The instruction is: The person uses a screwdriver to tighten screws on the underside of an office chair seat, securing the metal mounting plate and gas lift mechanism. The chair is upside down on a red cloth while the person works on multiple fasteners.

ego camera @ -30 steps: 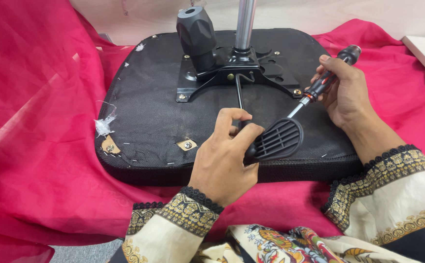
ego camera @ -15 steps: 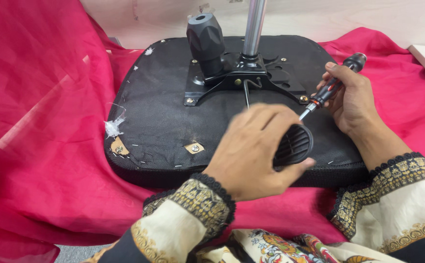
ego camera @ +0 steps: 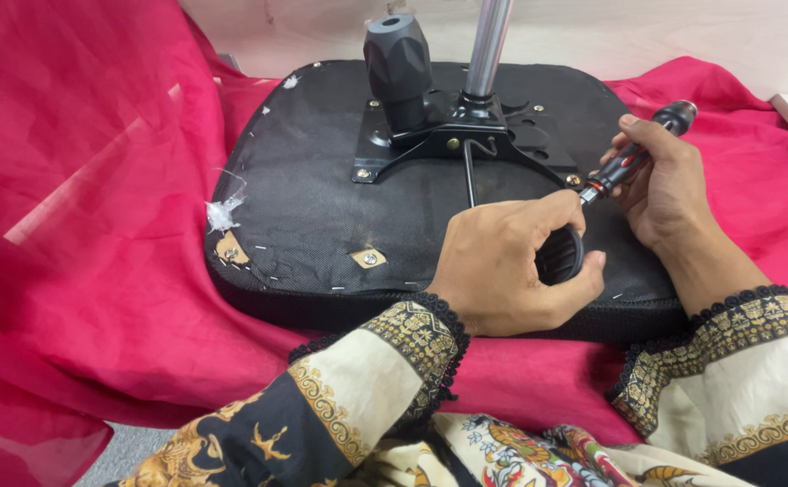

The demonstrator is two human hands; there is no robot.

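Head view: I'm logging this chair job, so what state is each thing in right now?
Chair seat: upside down on the red cloth.
Metal bracket: flat on the seat underside, bolts in view.
Black knob: upright on the bracket.
Screwdriver: gripped by the right hand, tip at a bracket bolt.
Lever paddle: held in the left hand.

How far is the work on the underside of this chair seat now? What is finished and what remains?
Done, as it looks: the metal bracket lies on the upturned seat, with bolts showing at its near-left and rear-left corners. In hand: the right hand holds a screwdriver with its tip at the bracket's right arm, while the left hand grips a black ribbed handle. Left: whether every bolt is tight cannot be told.
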